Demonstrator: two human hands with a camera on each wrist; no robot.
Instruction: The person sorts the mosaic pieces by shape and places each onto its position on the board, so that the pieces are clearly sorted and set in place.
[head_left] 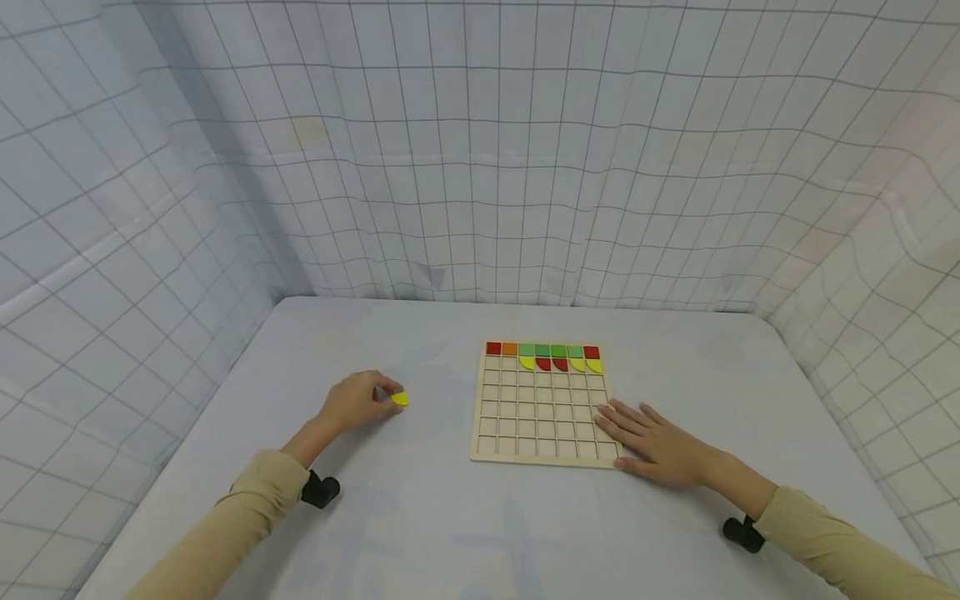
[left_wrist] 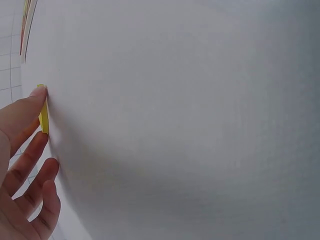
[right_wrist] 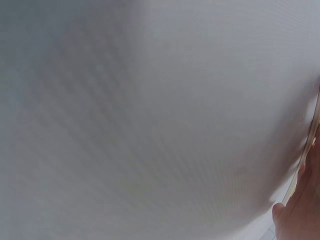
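Between thumb and fingertips, my left hand pinches a yellow quarter-circle tile, left of the board. In the left wrist view the yellow tile is seen edge-on, close to the table surface. A wooden grid board lies flat on the table. Its far row holds red, orange and green square tiles; the row below has yellow and red quarter-circle tiles from the third column rightward. My right hand rests with fingers spread on the board's right edge.
A white cloth covers the table. Grid-patterned curtains enclose the back and both sides. A black wrist camera sits under the left sleeve, and another black camera under the right one.
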